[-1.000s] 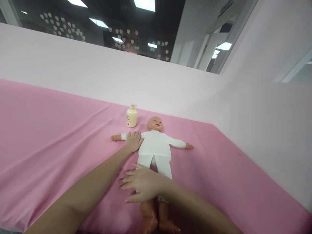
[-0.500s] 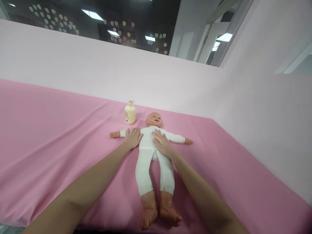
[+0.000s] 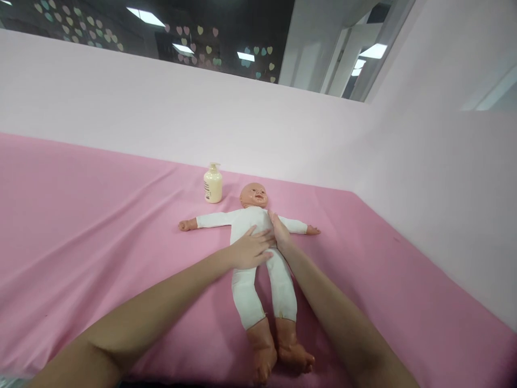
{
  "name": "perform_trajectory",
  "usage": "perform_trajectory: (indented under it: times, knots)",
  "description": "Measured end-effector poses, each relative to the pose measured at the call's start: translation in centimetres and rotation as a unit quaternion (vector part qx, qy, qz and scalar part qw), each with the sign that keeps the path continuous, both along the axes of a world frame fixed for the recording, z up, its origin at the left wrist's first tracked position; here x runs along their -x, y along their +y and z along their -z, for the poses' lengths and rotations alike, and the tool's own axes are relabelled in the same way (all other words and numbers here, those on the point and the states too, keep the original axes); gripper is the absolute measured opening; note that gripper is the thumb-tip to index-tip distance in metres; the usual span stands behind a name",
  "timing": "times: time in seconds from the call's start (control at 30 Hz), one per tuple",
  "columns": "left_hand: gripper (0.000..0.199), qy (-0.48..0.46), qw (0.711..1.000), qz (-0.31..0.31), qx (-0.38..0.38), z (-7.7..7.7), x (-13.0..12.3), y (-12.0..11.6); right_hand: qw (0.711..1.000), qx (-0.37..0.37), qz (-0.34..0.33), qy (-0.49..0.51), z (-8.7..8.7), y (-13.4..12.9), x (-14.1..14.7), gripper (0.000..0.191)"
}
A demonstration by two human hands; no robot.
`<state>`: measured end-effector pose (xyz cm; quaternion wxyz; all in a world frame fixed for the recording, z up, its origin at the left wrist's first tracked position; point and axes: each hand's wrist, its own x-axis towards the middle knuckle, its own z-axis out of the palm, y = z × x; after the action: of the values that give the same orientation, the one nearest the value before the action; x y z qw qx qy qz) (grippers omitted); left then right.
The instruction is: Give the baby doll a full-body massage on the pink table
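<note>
Left hand lay flat, fingers spread, across doll belly; right hand open along its side; neither gripped. Uneven push could have slid doll askew.

Before you, the baby doll pairs a smooth, shiny plastic head and glossy plastic feet with matt cloth. Your pump bottle looks like glossy plastic; the sheet is matt, creased cloth, the wall smooth, the window reflective glass.

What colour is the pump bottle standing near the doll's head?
Pale cream-yellow: the pump bottle shows best in the head view.
</note>
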<state>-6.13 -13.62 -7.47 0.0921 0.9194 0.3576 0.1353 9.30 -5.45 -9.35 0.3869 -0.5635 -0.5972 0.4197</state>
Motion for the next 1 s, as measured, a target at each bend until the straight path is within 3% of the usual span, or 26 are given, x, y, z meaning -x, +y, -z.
perform_trajectory:
  times: [0.27, 0.43, 0.63, 0.77, 1.0]
  knots:
    - [0.067, 0.017, 0.994, 0.107, -0.013, -0.7, -2.4, -3.3, 0.997, -0.041, -0.055, -0.045, -0.9, -0.7, -0.3, 0.078]
    - [0.055, 0.016, 0.972, 0.231, 0.025, -1.3, -4.3, -5.6, 0.996, -0.023, -0.049, -0.072, -1.0, -1.1, -0.3, 0.085]
    - [0.051, 0.012, 0.942, 0.334, 0.042, -1.5, -6.0, -8.2, 0.978, -0.054, -0.095, -0.178, -0.8, -1.2, 0.1, 0.064]
    - [0.047, 0.001, 0.931, 0.36, 0.063, -1.6, -6.2, -8.2, 0.937, -0.127, -0.141, -0.295, -1.6, -3.1, 1.0, 0.062]
    - [0.033, -0.052, 0.917, 0.37, 0.142, -1.4, -6.4, -7.7, 0.801, -0.25, -0.419, -0.346, -3.3, -7.8, 3.1, 0.038]
